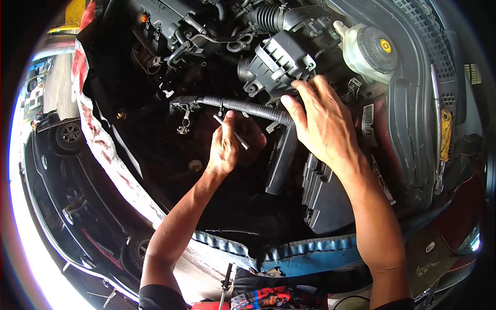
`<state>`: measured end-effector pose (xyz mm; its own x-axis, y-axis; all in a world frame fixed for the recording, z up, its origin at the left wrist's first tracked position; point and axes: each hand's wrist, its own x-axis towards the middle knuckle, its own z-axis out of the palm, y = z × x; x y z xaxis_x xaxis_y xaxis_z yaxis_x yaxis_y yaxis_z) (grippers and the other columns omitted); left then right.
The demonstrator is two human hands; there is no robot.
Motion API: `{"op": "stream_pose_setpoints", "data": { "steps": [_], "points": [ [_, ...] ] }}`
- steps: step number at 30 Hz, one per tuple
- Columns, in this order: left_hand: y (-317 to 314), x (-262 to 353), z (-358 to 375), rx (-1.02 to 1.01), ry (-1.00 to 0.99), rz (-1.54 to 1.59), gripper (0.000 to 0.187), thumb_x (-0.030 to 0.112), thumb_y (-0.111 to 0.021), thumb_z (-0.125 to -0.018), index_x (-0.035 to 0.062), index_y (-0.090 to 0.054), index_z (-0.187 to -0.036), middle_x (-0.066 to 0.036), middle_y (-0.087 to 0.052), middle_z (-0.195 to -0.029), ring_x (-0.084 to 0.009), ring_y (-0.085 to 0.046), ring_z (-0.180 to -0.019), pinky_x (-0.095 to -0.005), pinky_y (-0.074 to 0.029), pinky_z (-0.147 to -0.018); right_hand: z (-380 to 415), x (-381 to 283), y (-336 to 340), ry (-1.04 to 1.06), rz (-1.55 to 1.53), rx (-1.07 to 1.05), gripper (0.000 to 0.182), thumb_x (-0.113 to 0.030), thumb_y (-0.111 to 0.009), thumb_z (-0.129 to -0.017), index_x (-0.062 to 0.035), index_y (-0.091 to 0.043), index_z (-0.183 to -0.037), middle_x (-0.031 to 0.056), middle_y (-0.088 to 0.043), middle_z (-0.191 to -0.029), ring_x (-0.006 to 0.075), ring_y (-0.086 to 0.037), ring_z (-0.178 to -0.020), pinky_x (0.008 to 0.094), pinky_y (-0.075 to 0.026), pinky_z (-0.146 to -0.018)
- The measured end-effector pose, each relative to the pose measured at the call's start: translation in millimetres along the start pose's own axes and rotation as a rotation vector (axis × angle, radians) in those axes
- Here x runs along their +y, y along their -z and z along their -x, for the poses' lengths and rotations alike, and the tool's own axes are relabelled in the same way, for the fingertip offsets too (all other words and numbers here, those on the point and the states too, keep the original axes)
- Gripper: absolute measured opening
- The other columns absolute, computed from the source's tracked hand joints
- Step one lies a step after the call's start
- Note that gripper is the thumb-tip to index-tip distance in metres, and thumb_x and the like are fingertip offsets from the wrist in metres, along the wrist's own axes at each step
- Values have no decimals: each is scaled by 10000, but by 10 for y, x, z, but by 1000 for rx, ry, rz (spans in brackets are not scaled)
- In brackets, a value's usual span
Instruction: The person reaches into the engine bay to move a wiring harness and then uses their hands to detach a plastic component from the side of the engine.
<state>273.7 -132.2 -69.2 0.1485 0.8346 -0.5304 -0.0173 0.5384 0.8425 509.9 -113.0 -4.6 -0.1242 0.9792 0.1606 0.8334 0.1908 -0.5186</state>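
A car repair garage is shown: an open engine bay (268, 170) is seen with a corrugated wiring conduit (243, 106), an air intake housing (276, 62) and a fluid reservoir (369, 51), while another car (62, 170) is parked alongside and hand tools (258, 297) are laid below.

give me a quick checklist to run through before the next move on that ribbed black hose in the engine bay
1. Right hand has hold of the ribbed hose: ok, fingers wrap its near end.
2. Left hand steady under the hose: ok, it holds a thin light tool just below it.
3. Tool tip seated on a fastener: cannot tell, the hand hides it.
4. Connector at the hose's far end free: cannot tell, too dark.
5. Reservoir cap shut: ok, the cap sits on.
6. Fender cloth over the body edge: ok, it drapes along it.
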Motion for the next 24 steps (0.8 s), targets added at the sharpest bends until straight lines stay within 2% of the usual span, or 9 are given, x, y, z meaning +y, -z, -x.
{"op": "stream_pose_setpoints", "data": {
  "steps": [4,8,11,15,17,19,21,22,24],
  "points": [
    [-180,-6,156,64,137,313,631,533,-387,-1103,-26,-678,-1100,-115,-738,-932,-198,-703,-853,-315,-552,-797,3,-10,38,-28,-80,-64,315,-312,-701,-965,-24,-675,-1090,143,-580,-1021,326,-644,-920,433,-563,-789],
    [-200,-55,233,77,15,-150,692,561,-325,-1108,-23,-695,-1128,-107,-746,-922,-180,-699,-840,-320,-549,-779,16,-29,74,227,-125,-145,339,-264,-777,-893,-40,-709,-1137,116,-579,-1212,308,-575,-1093,448,-473,-989],
    [-128,-112,67,60,-68,-250,680,536,-304,-1118,-15,-703,-1124,-111,-740,-867,-176,-692,-800,-317,-542,-765,17,-15,61,244,-114,-153,323,-210,-782,-870,-50,-709,-1141,96,-590,-1208,295,-573,-1090,436,-466,-990],
    [-123,-130,11,11,-87,-390,645,496,-331,-1126,-14,-676,-933,-113,-710,-759,-196,-678,-704,-354,-528,-676,2,-58,65,314,-88,-151,262,-151,-742,-877,-27,-681,-1099,53,-611,-1162,264,-576,-1076,418,-458,-978],
    [-95,-170,-12,-49,-168,-510,404,356,-469,-1084,-19,-616,-1103,-143,-728,-877,-241,-714,-801,-369,-561,-720,-14,-64,57,307,-105,-158,240,-147,-731,-883,-21,-672,-1079,52,-614,-1145,263,-579,-1066,415,-459,-982],
    [-51,-270,-71,-89,-315,-663,313,237,-574,-1033,-24,-565,-1204,-164,-726,-917,-291,-726,-827,-392,-577,-719,-4,-58,54,297,-124,-164,225,-142,-725,-886,-19,-667,-1065,54,-617,-1131,265,-582,-1057,414,-460,-984],
    [14,-410,-180,-71,-546,-854,333,138,-645,-973,-29,-525,-1235,-176,-701,-880,-347,-715,-780,-424,-574,-674,-8,-44,49,296,-145,-162,214,-139,-724,-886,-21,-668,-1056,58,-619,-1118,268,-586,-1048,413,-462,-986],
    [-12,-397,-221,-43,-619,-938,281,176,-588,-1003,-40,-546,-1177,-184,-669,-821,-365,-686,-729,-446,-556,-659,-5,-45,49,294,-148,-159,212,-137,-723,-887,-21,-668,-1055,60,-619,-1118,269,-586,-1045,414,-463,-987],
    [-6,-341,-297,-89,-537,-930,430,95,-668,-862,-51,-476,-1218,-231,-612,-815,-447,-627,-719,-520,-535,-661,-6,-47,50,289,-153,-154,208,-135,-722,-888,-21,-669,-1053,63,-619,-1117,271,-588,-1039,415,-465,-989]
  ]
}}
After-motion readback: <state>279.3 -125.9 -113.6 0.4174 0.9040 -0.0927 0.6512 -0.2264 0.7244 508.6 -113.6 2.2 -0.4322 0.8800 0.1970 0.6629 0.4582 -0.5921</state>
